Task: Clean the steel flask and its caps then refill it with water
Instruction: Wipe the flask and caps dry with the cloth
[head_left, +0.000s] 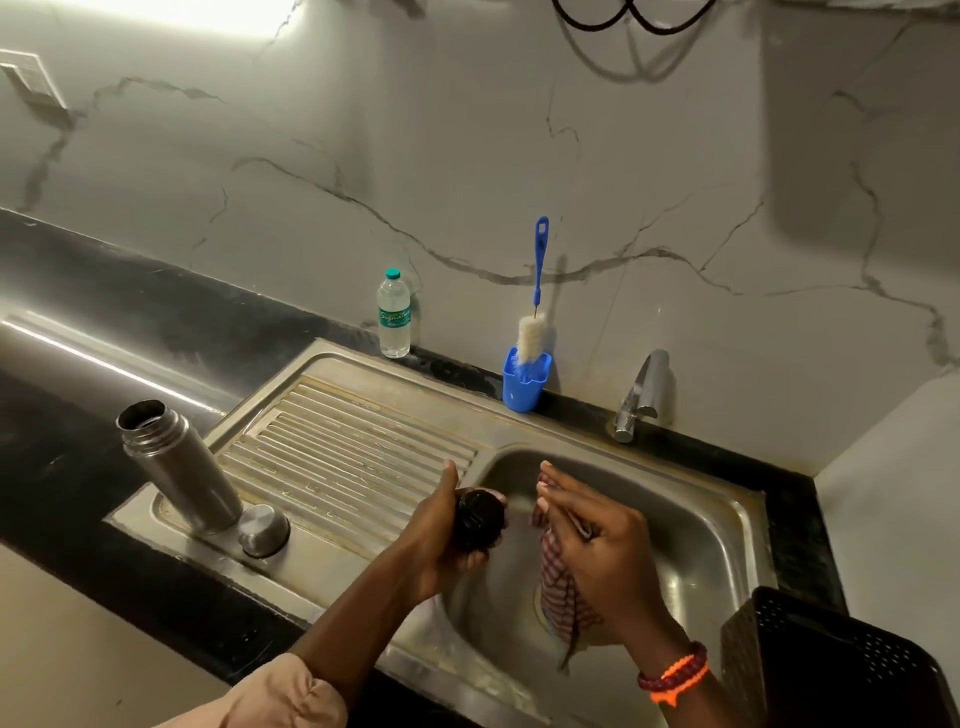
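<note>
The steel flask (179, 467) stands uncapped on the left end of the sink's drainboard. Beside it lies a steel outer cap (263, 530), dome up. My left hand (441, 540) grips a black inner cap (479, 521) over the left edge of the sink basin (691, 525). My right hand (597, 551) is just right of the cap with a striped red-and-white cloth (563, 592) hanging from under its palm; its fingers point up toward the cap.
A blue holder (524, 384) with a bottle brush (535, 322) stands behind the sink by the wall. A plastic water bottle (394, 314) stands left of it. The tap (641, 395) is at the back right. A black perforated basket (831, 660) sits at the lower right.
</note>
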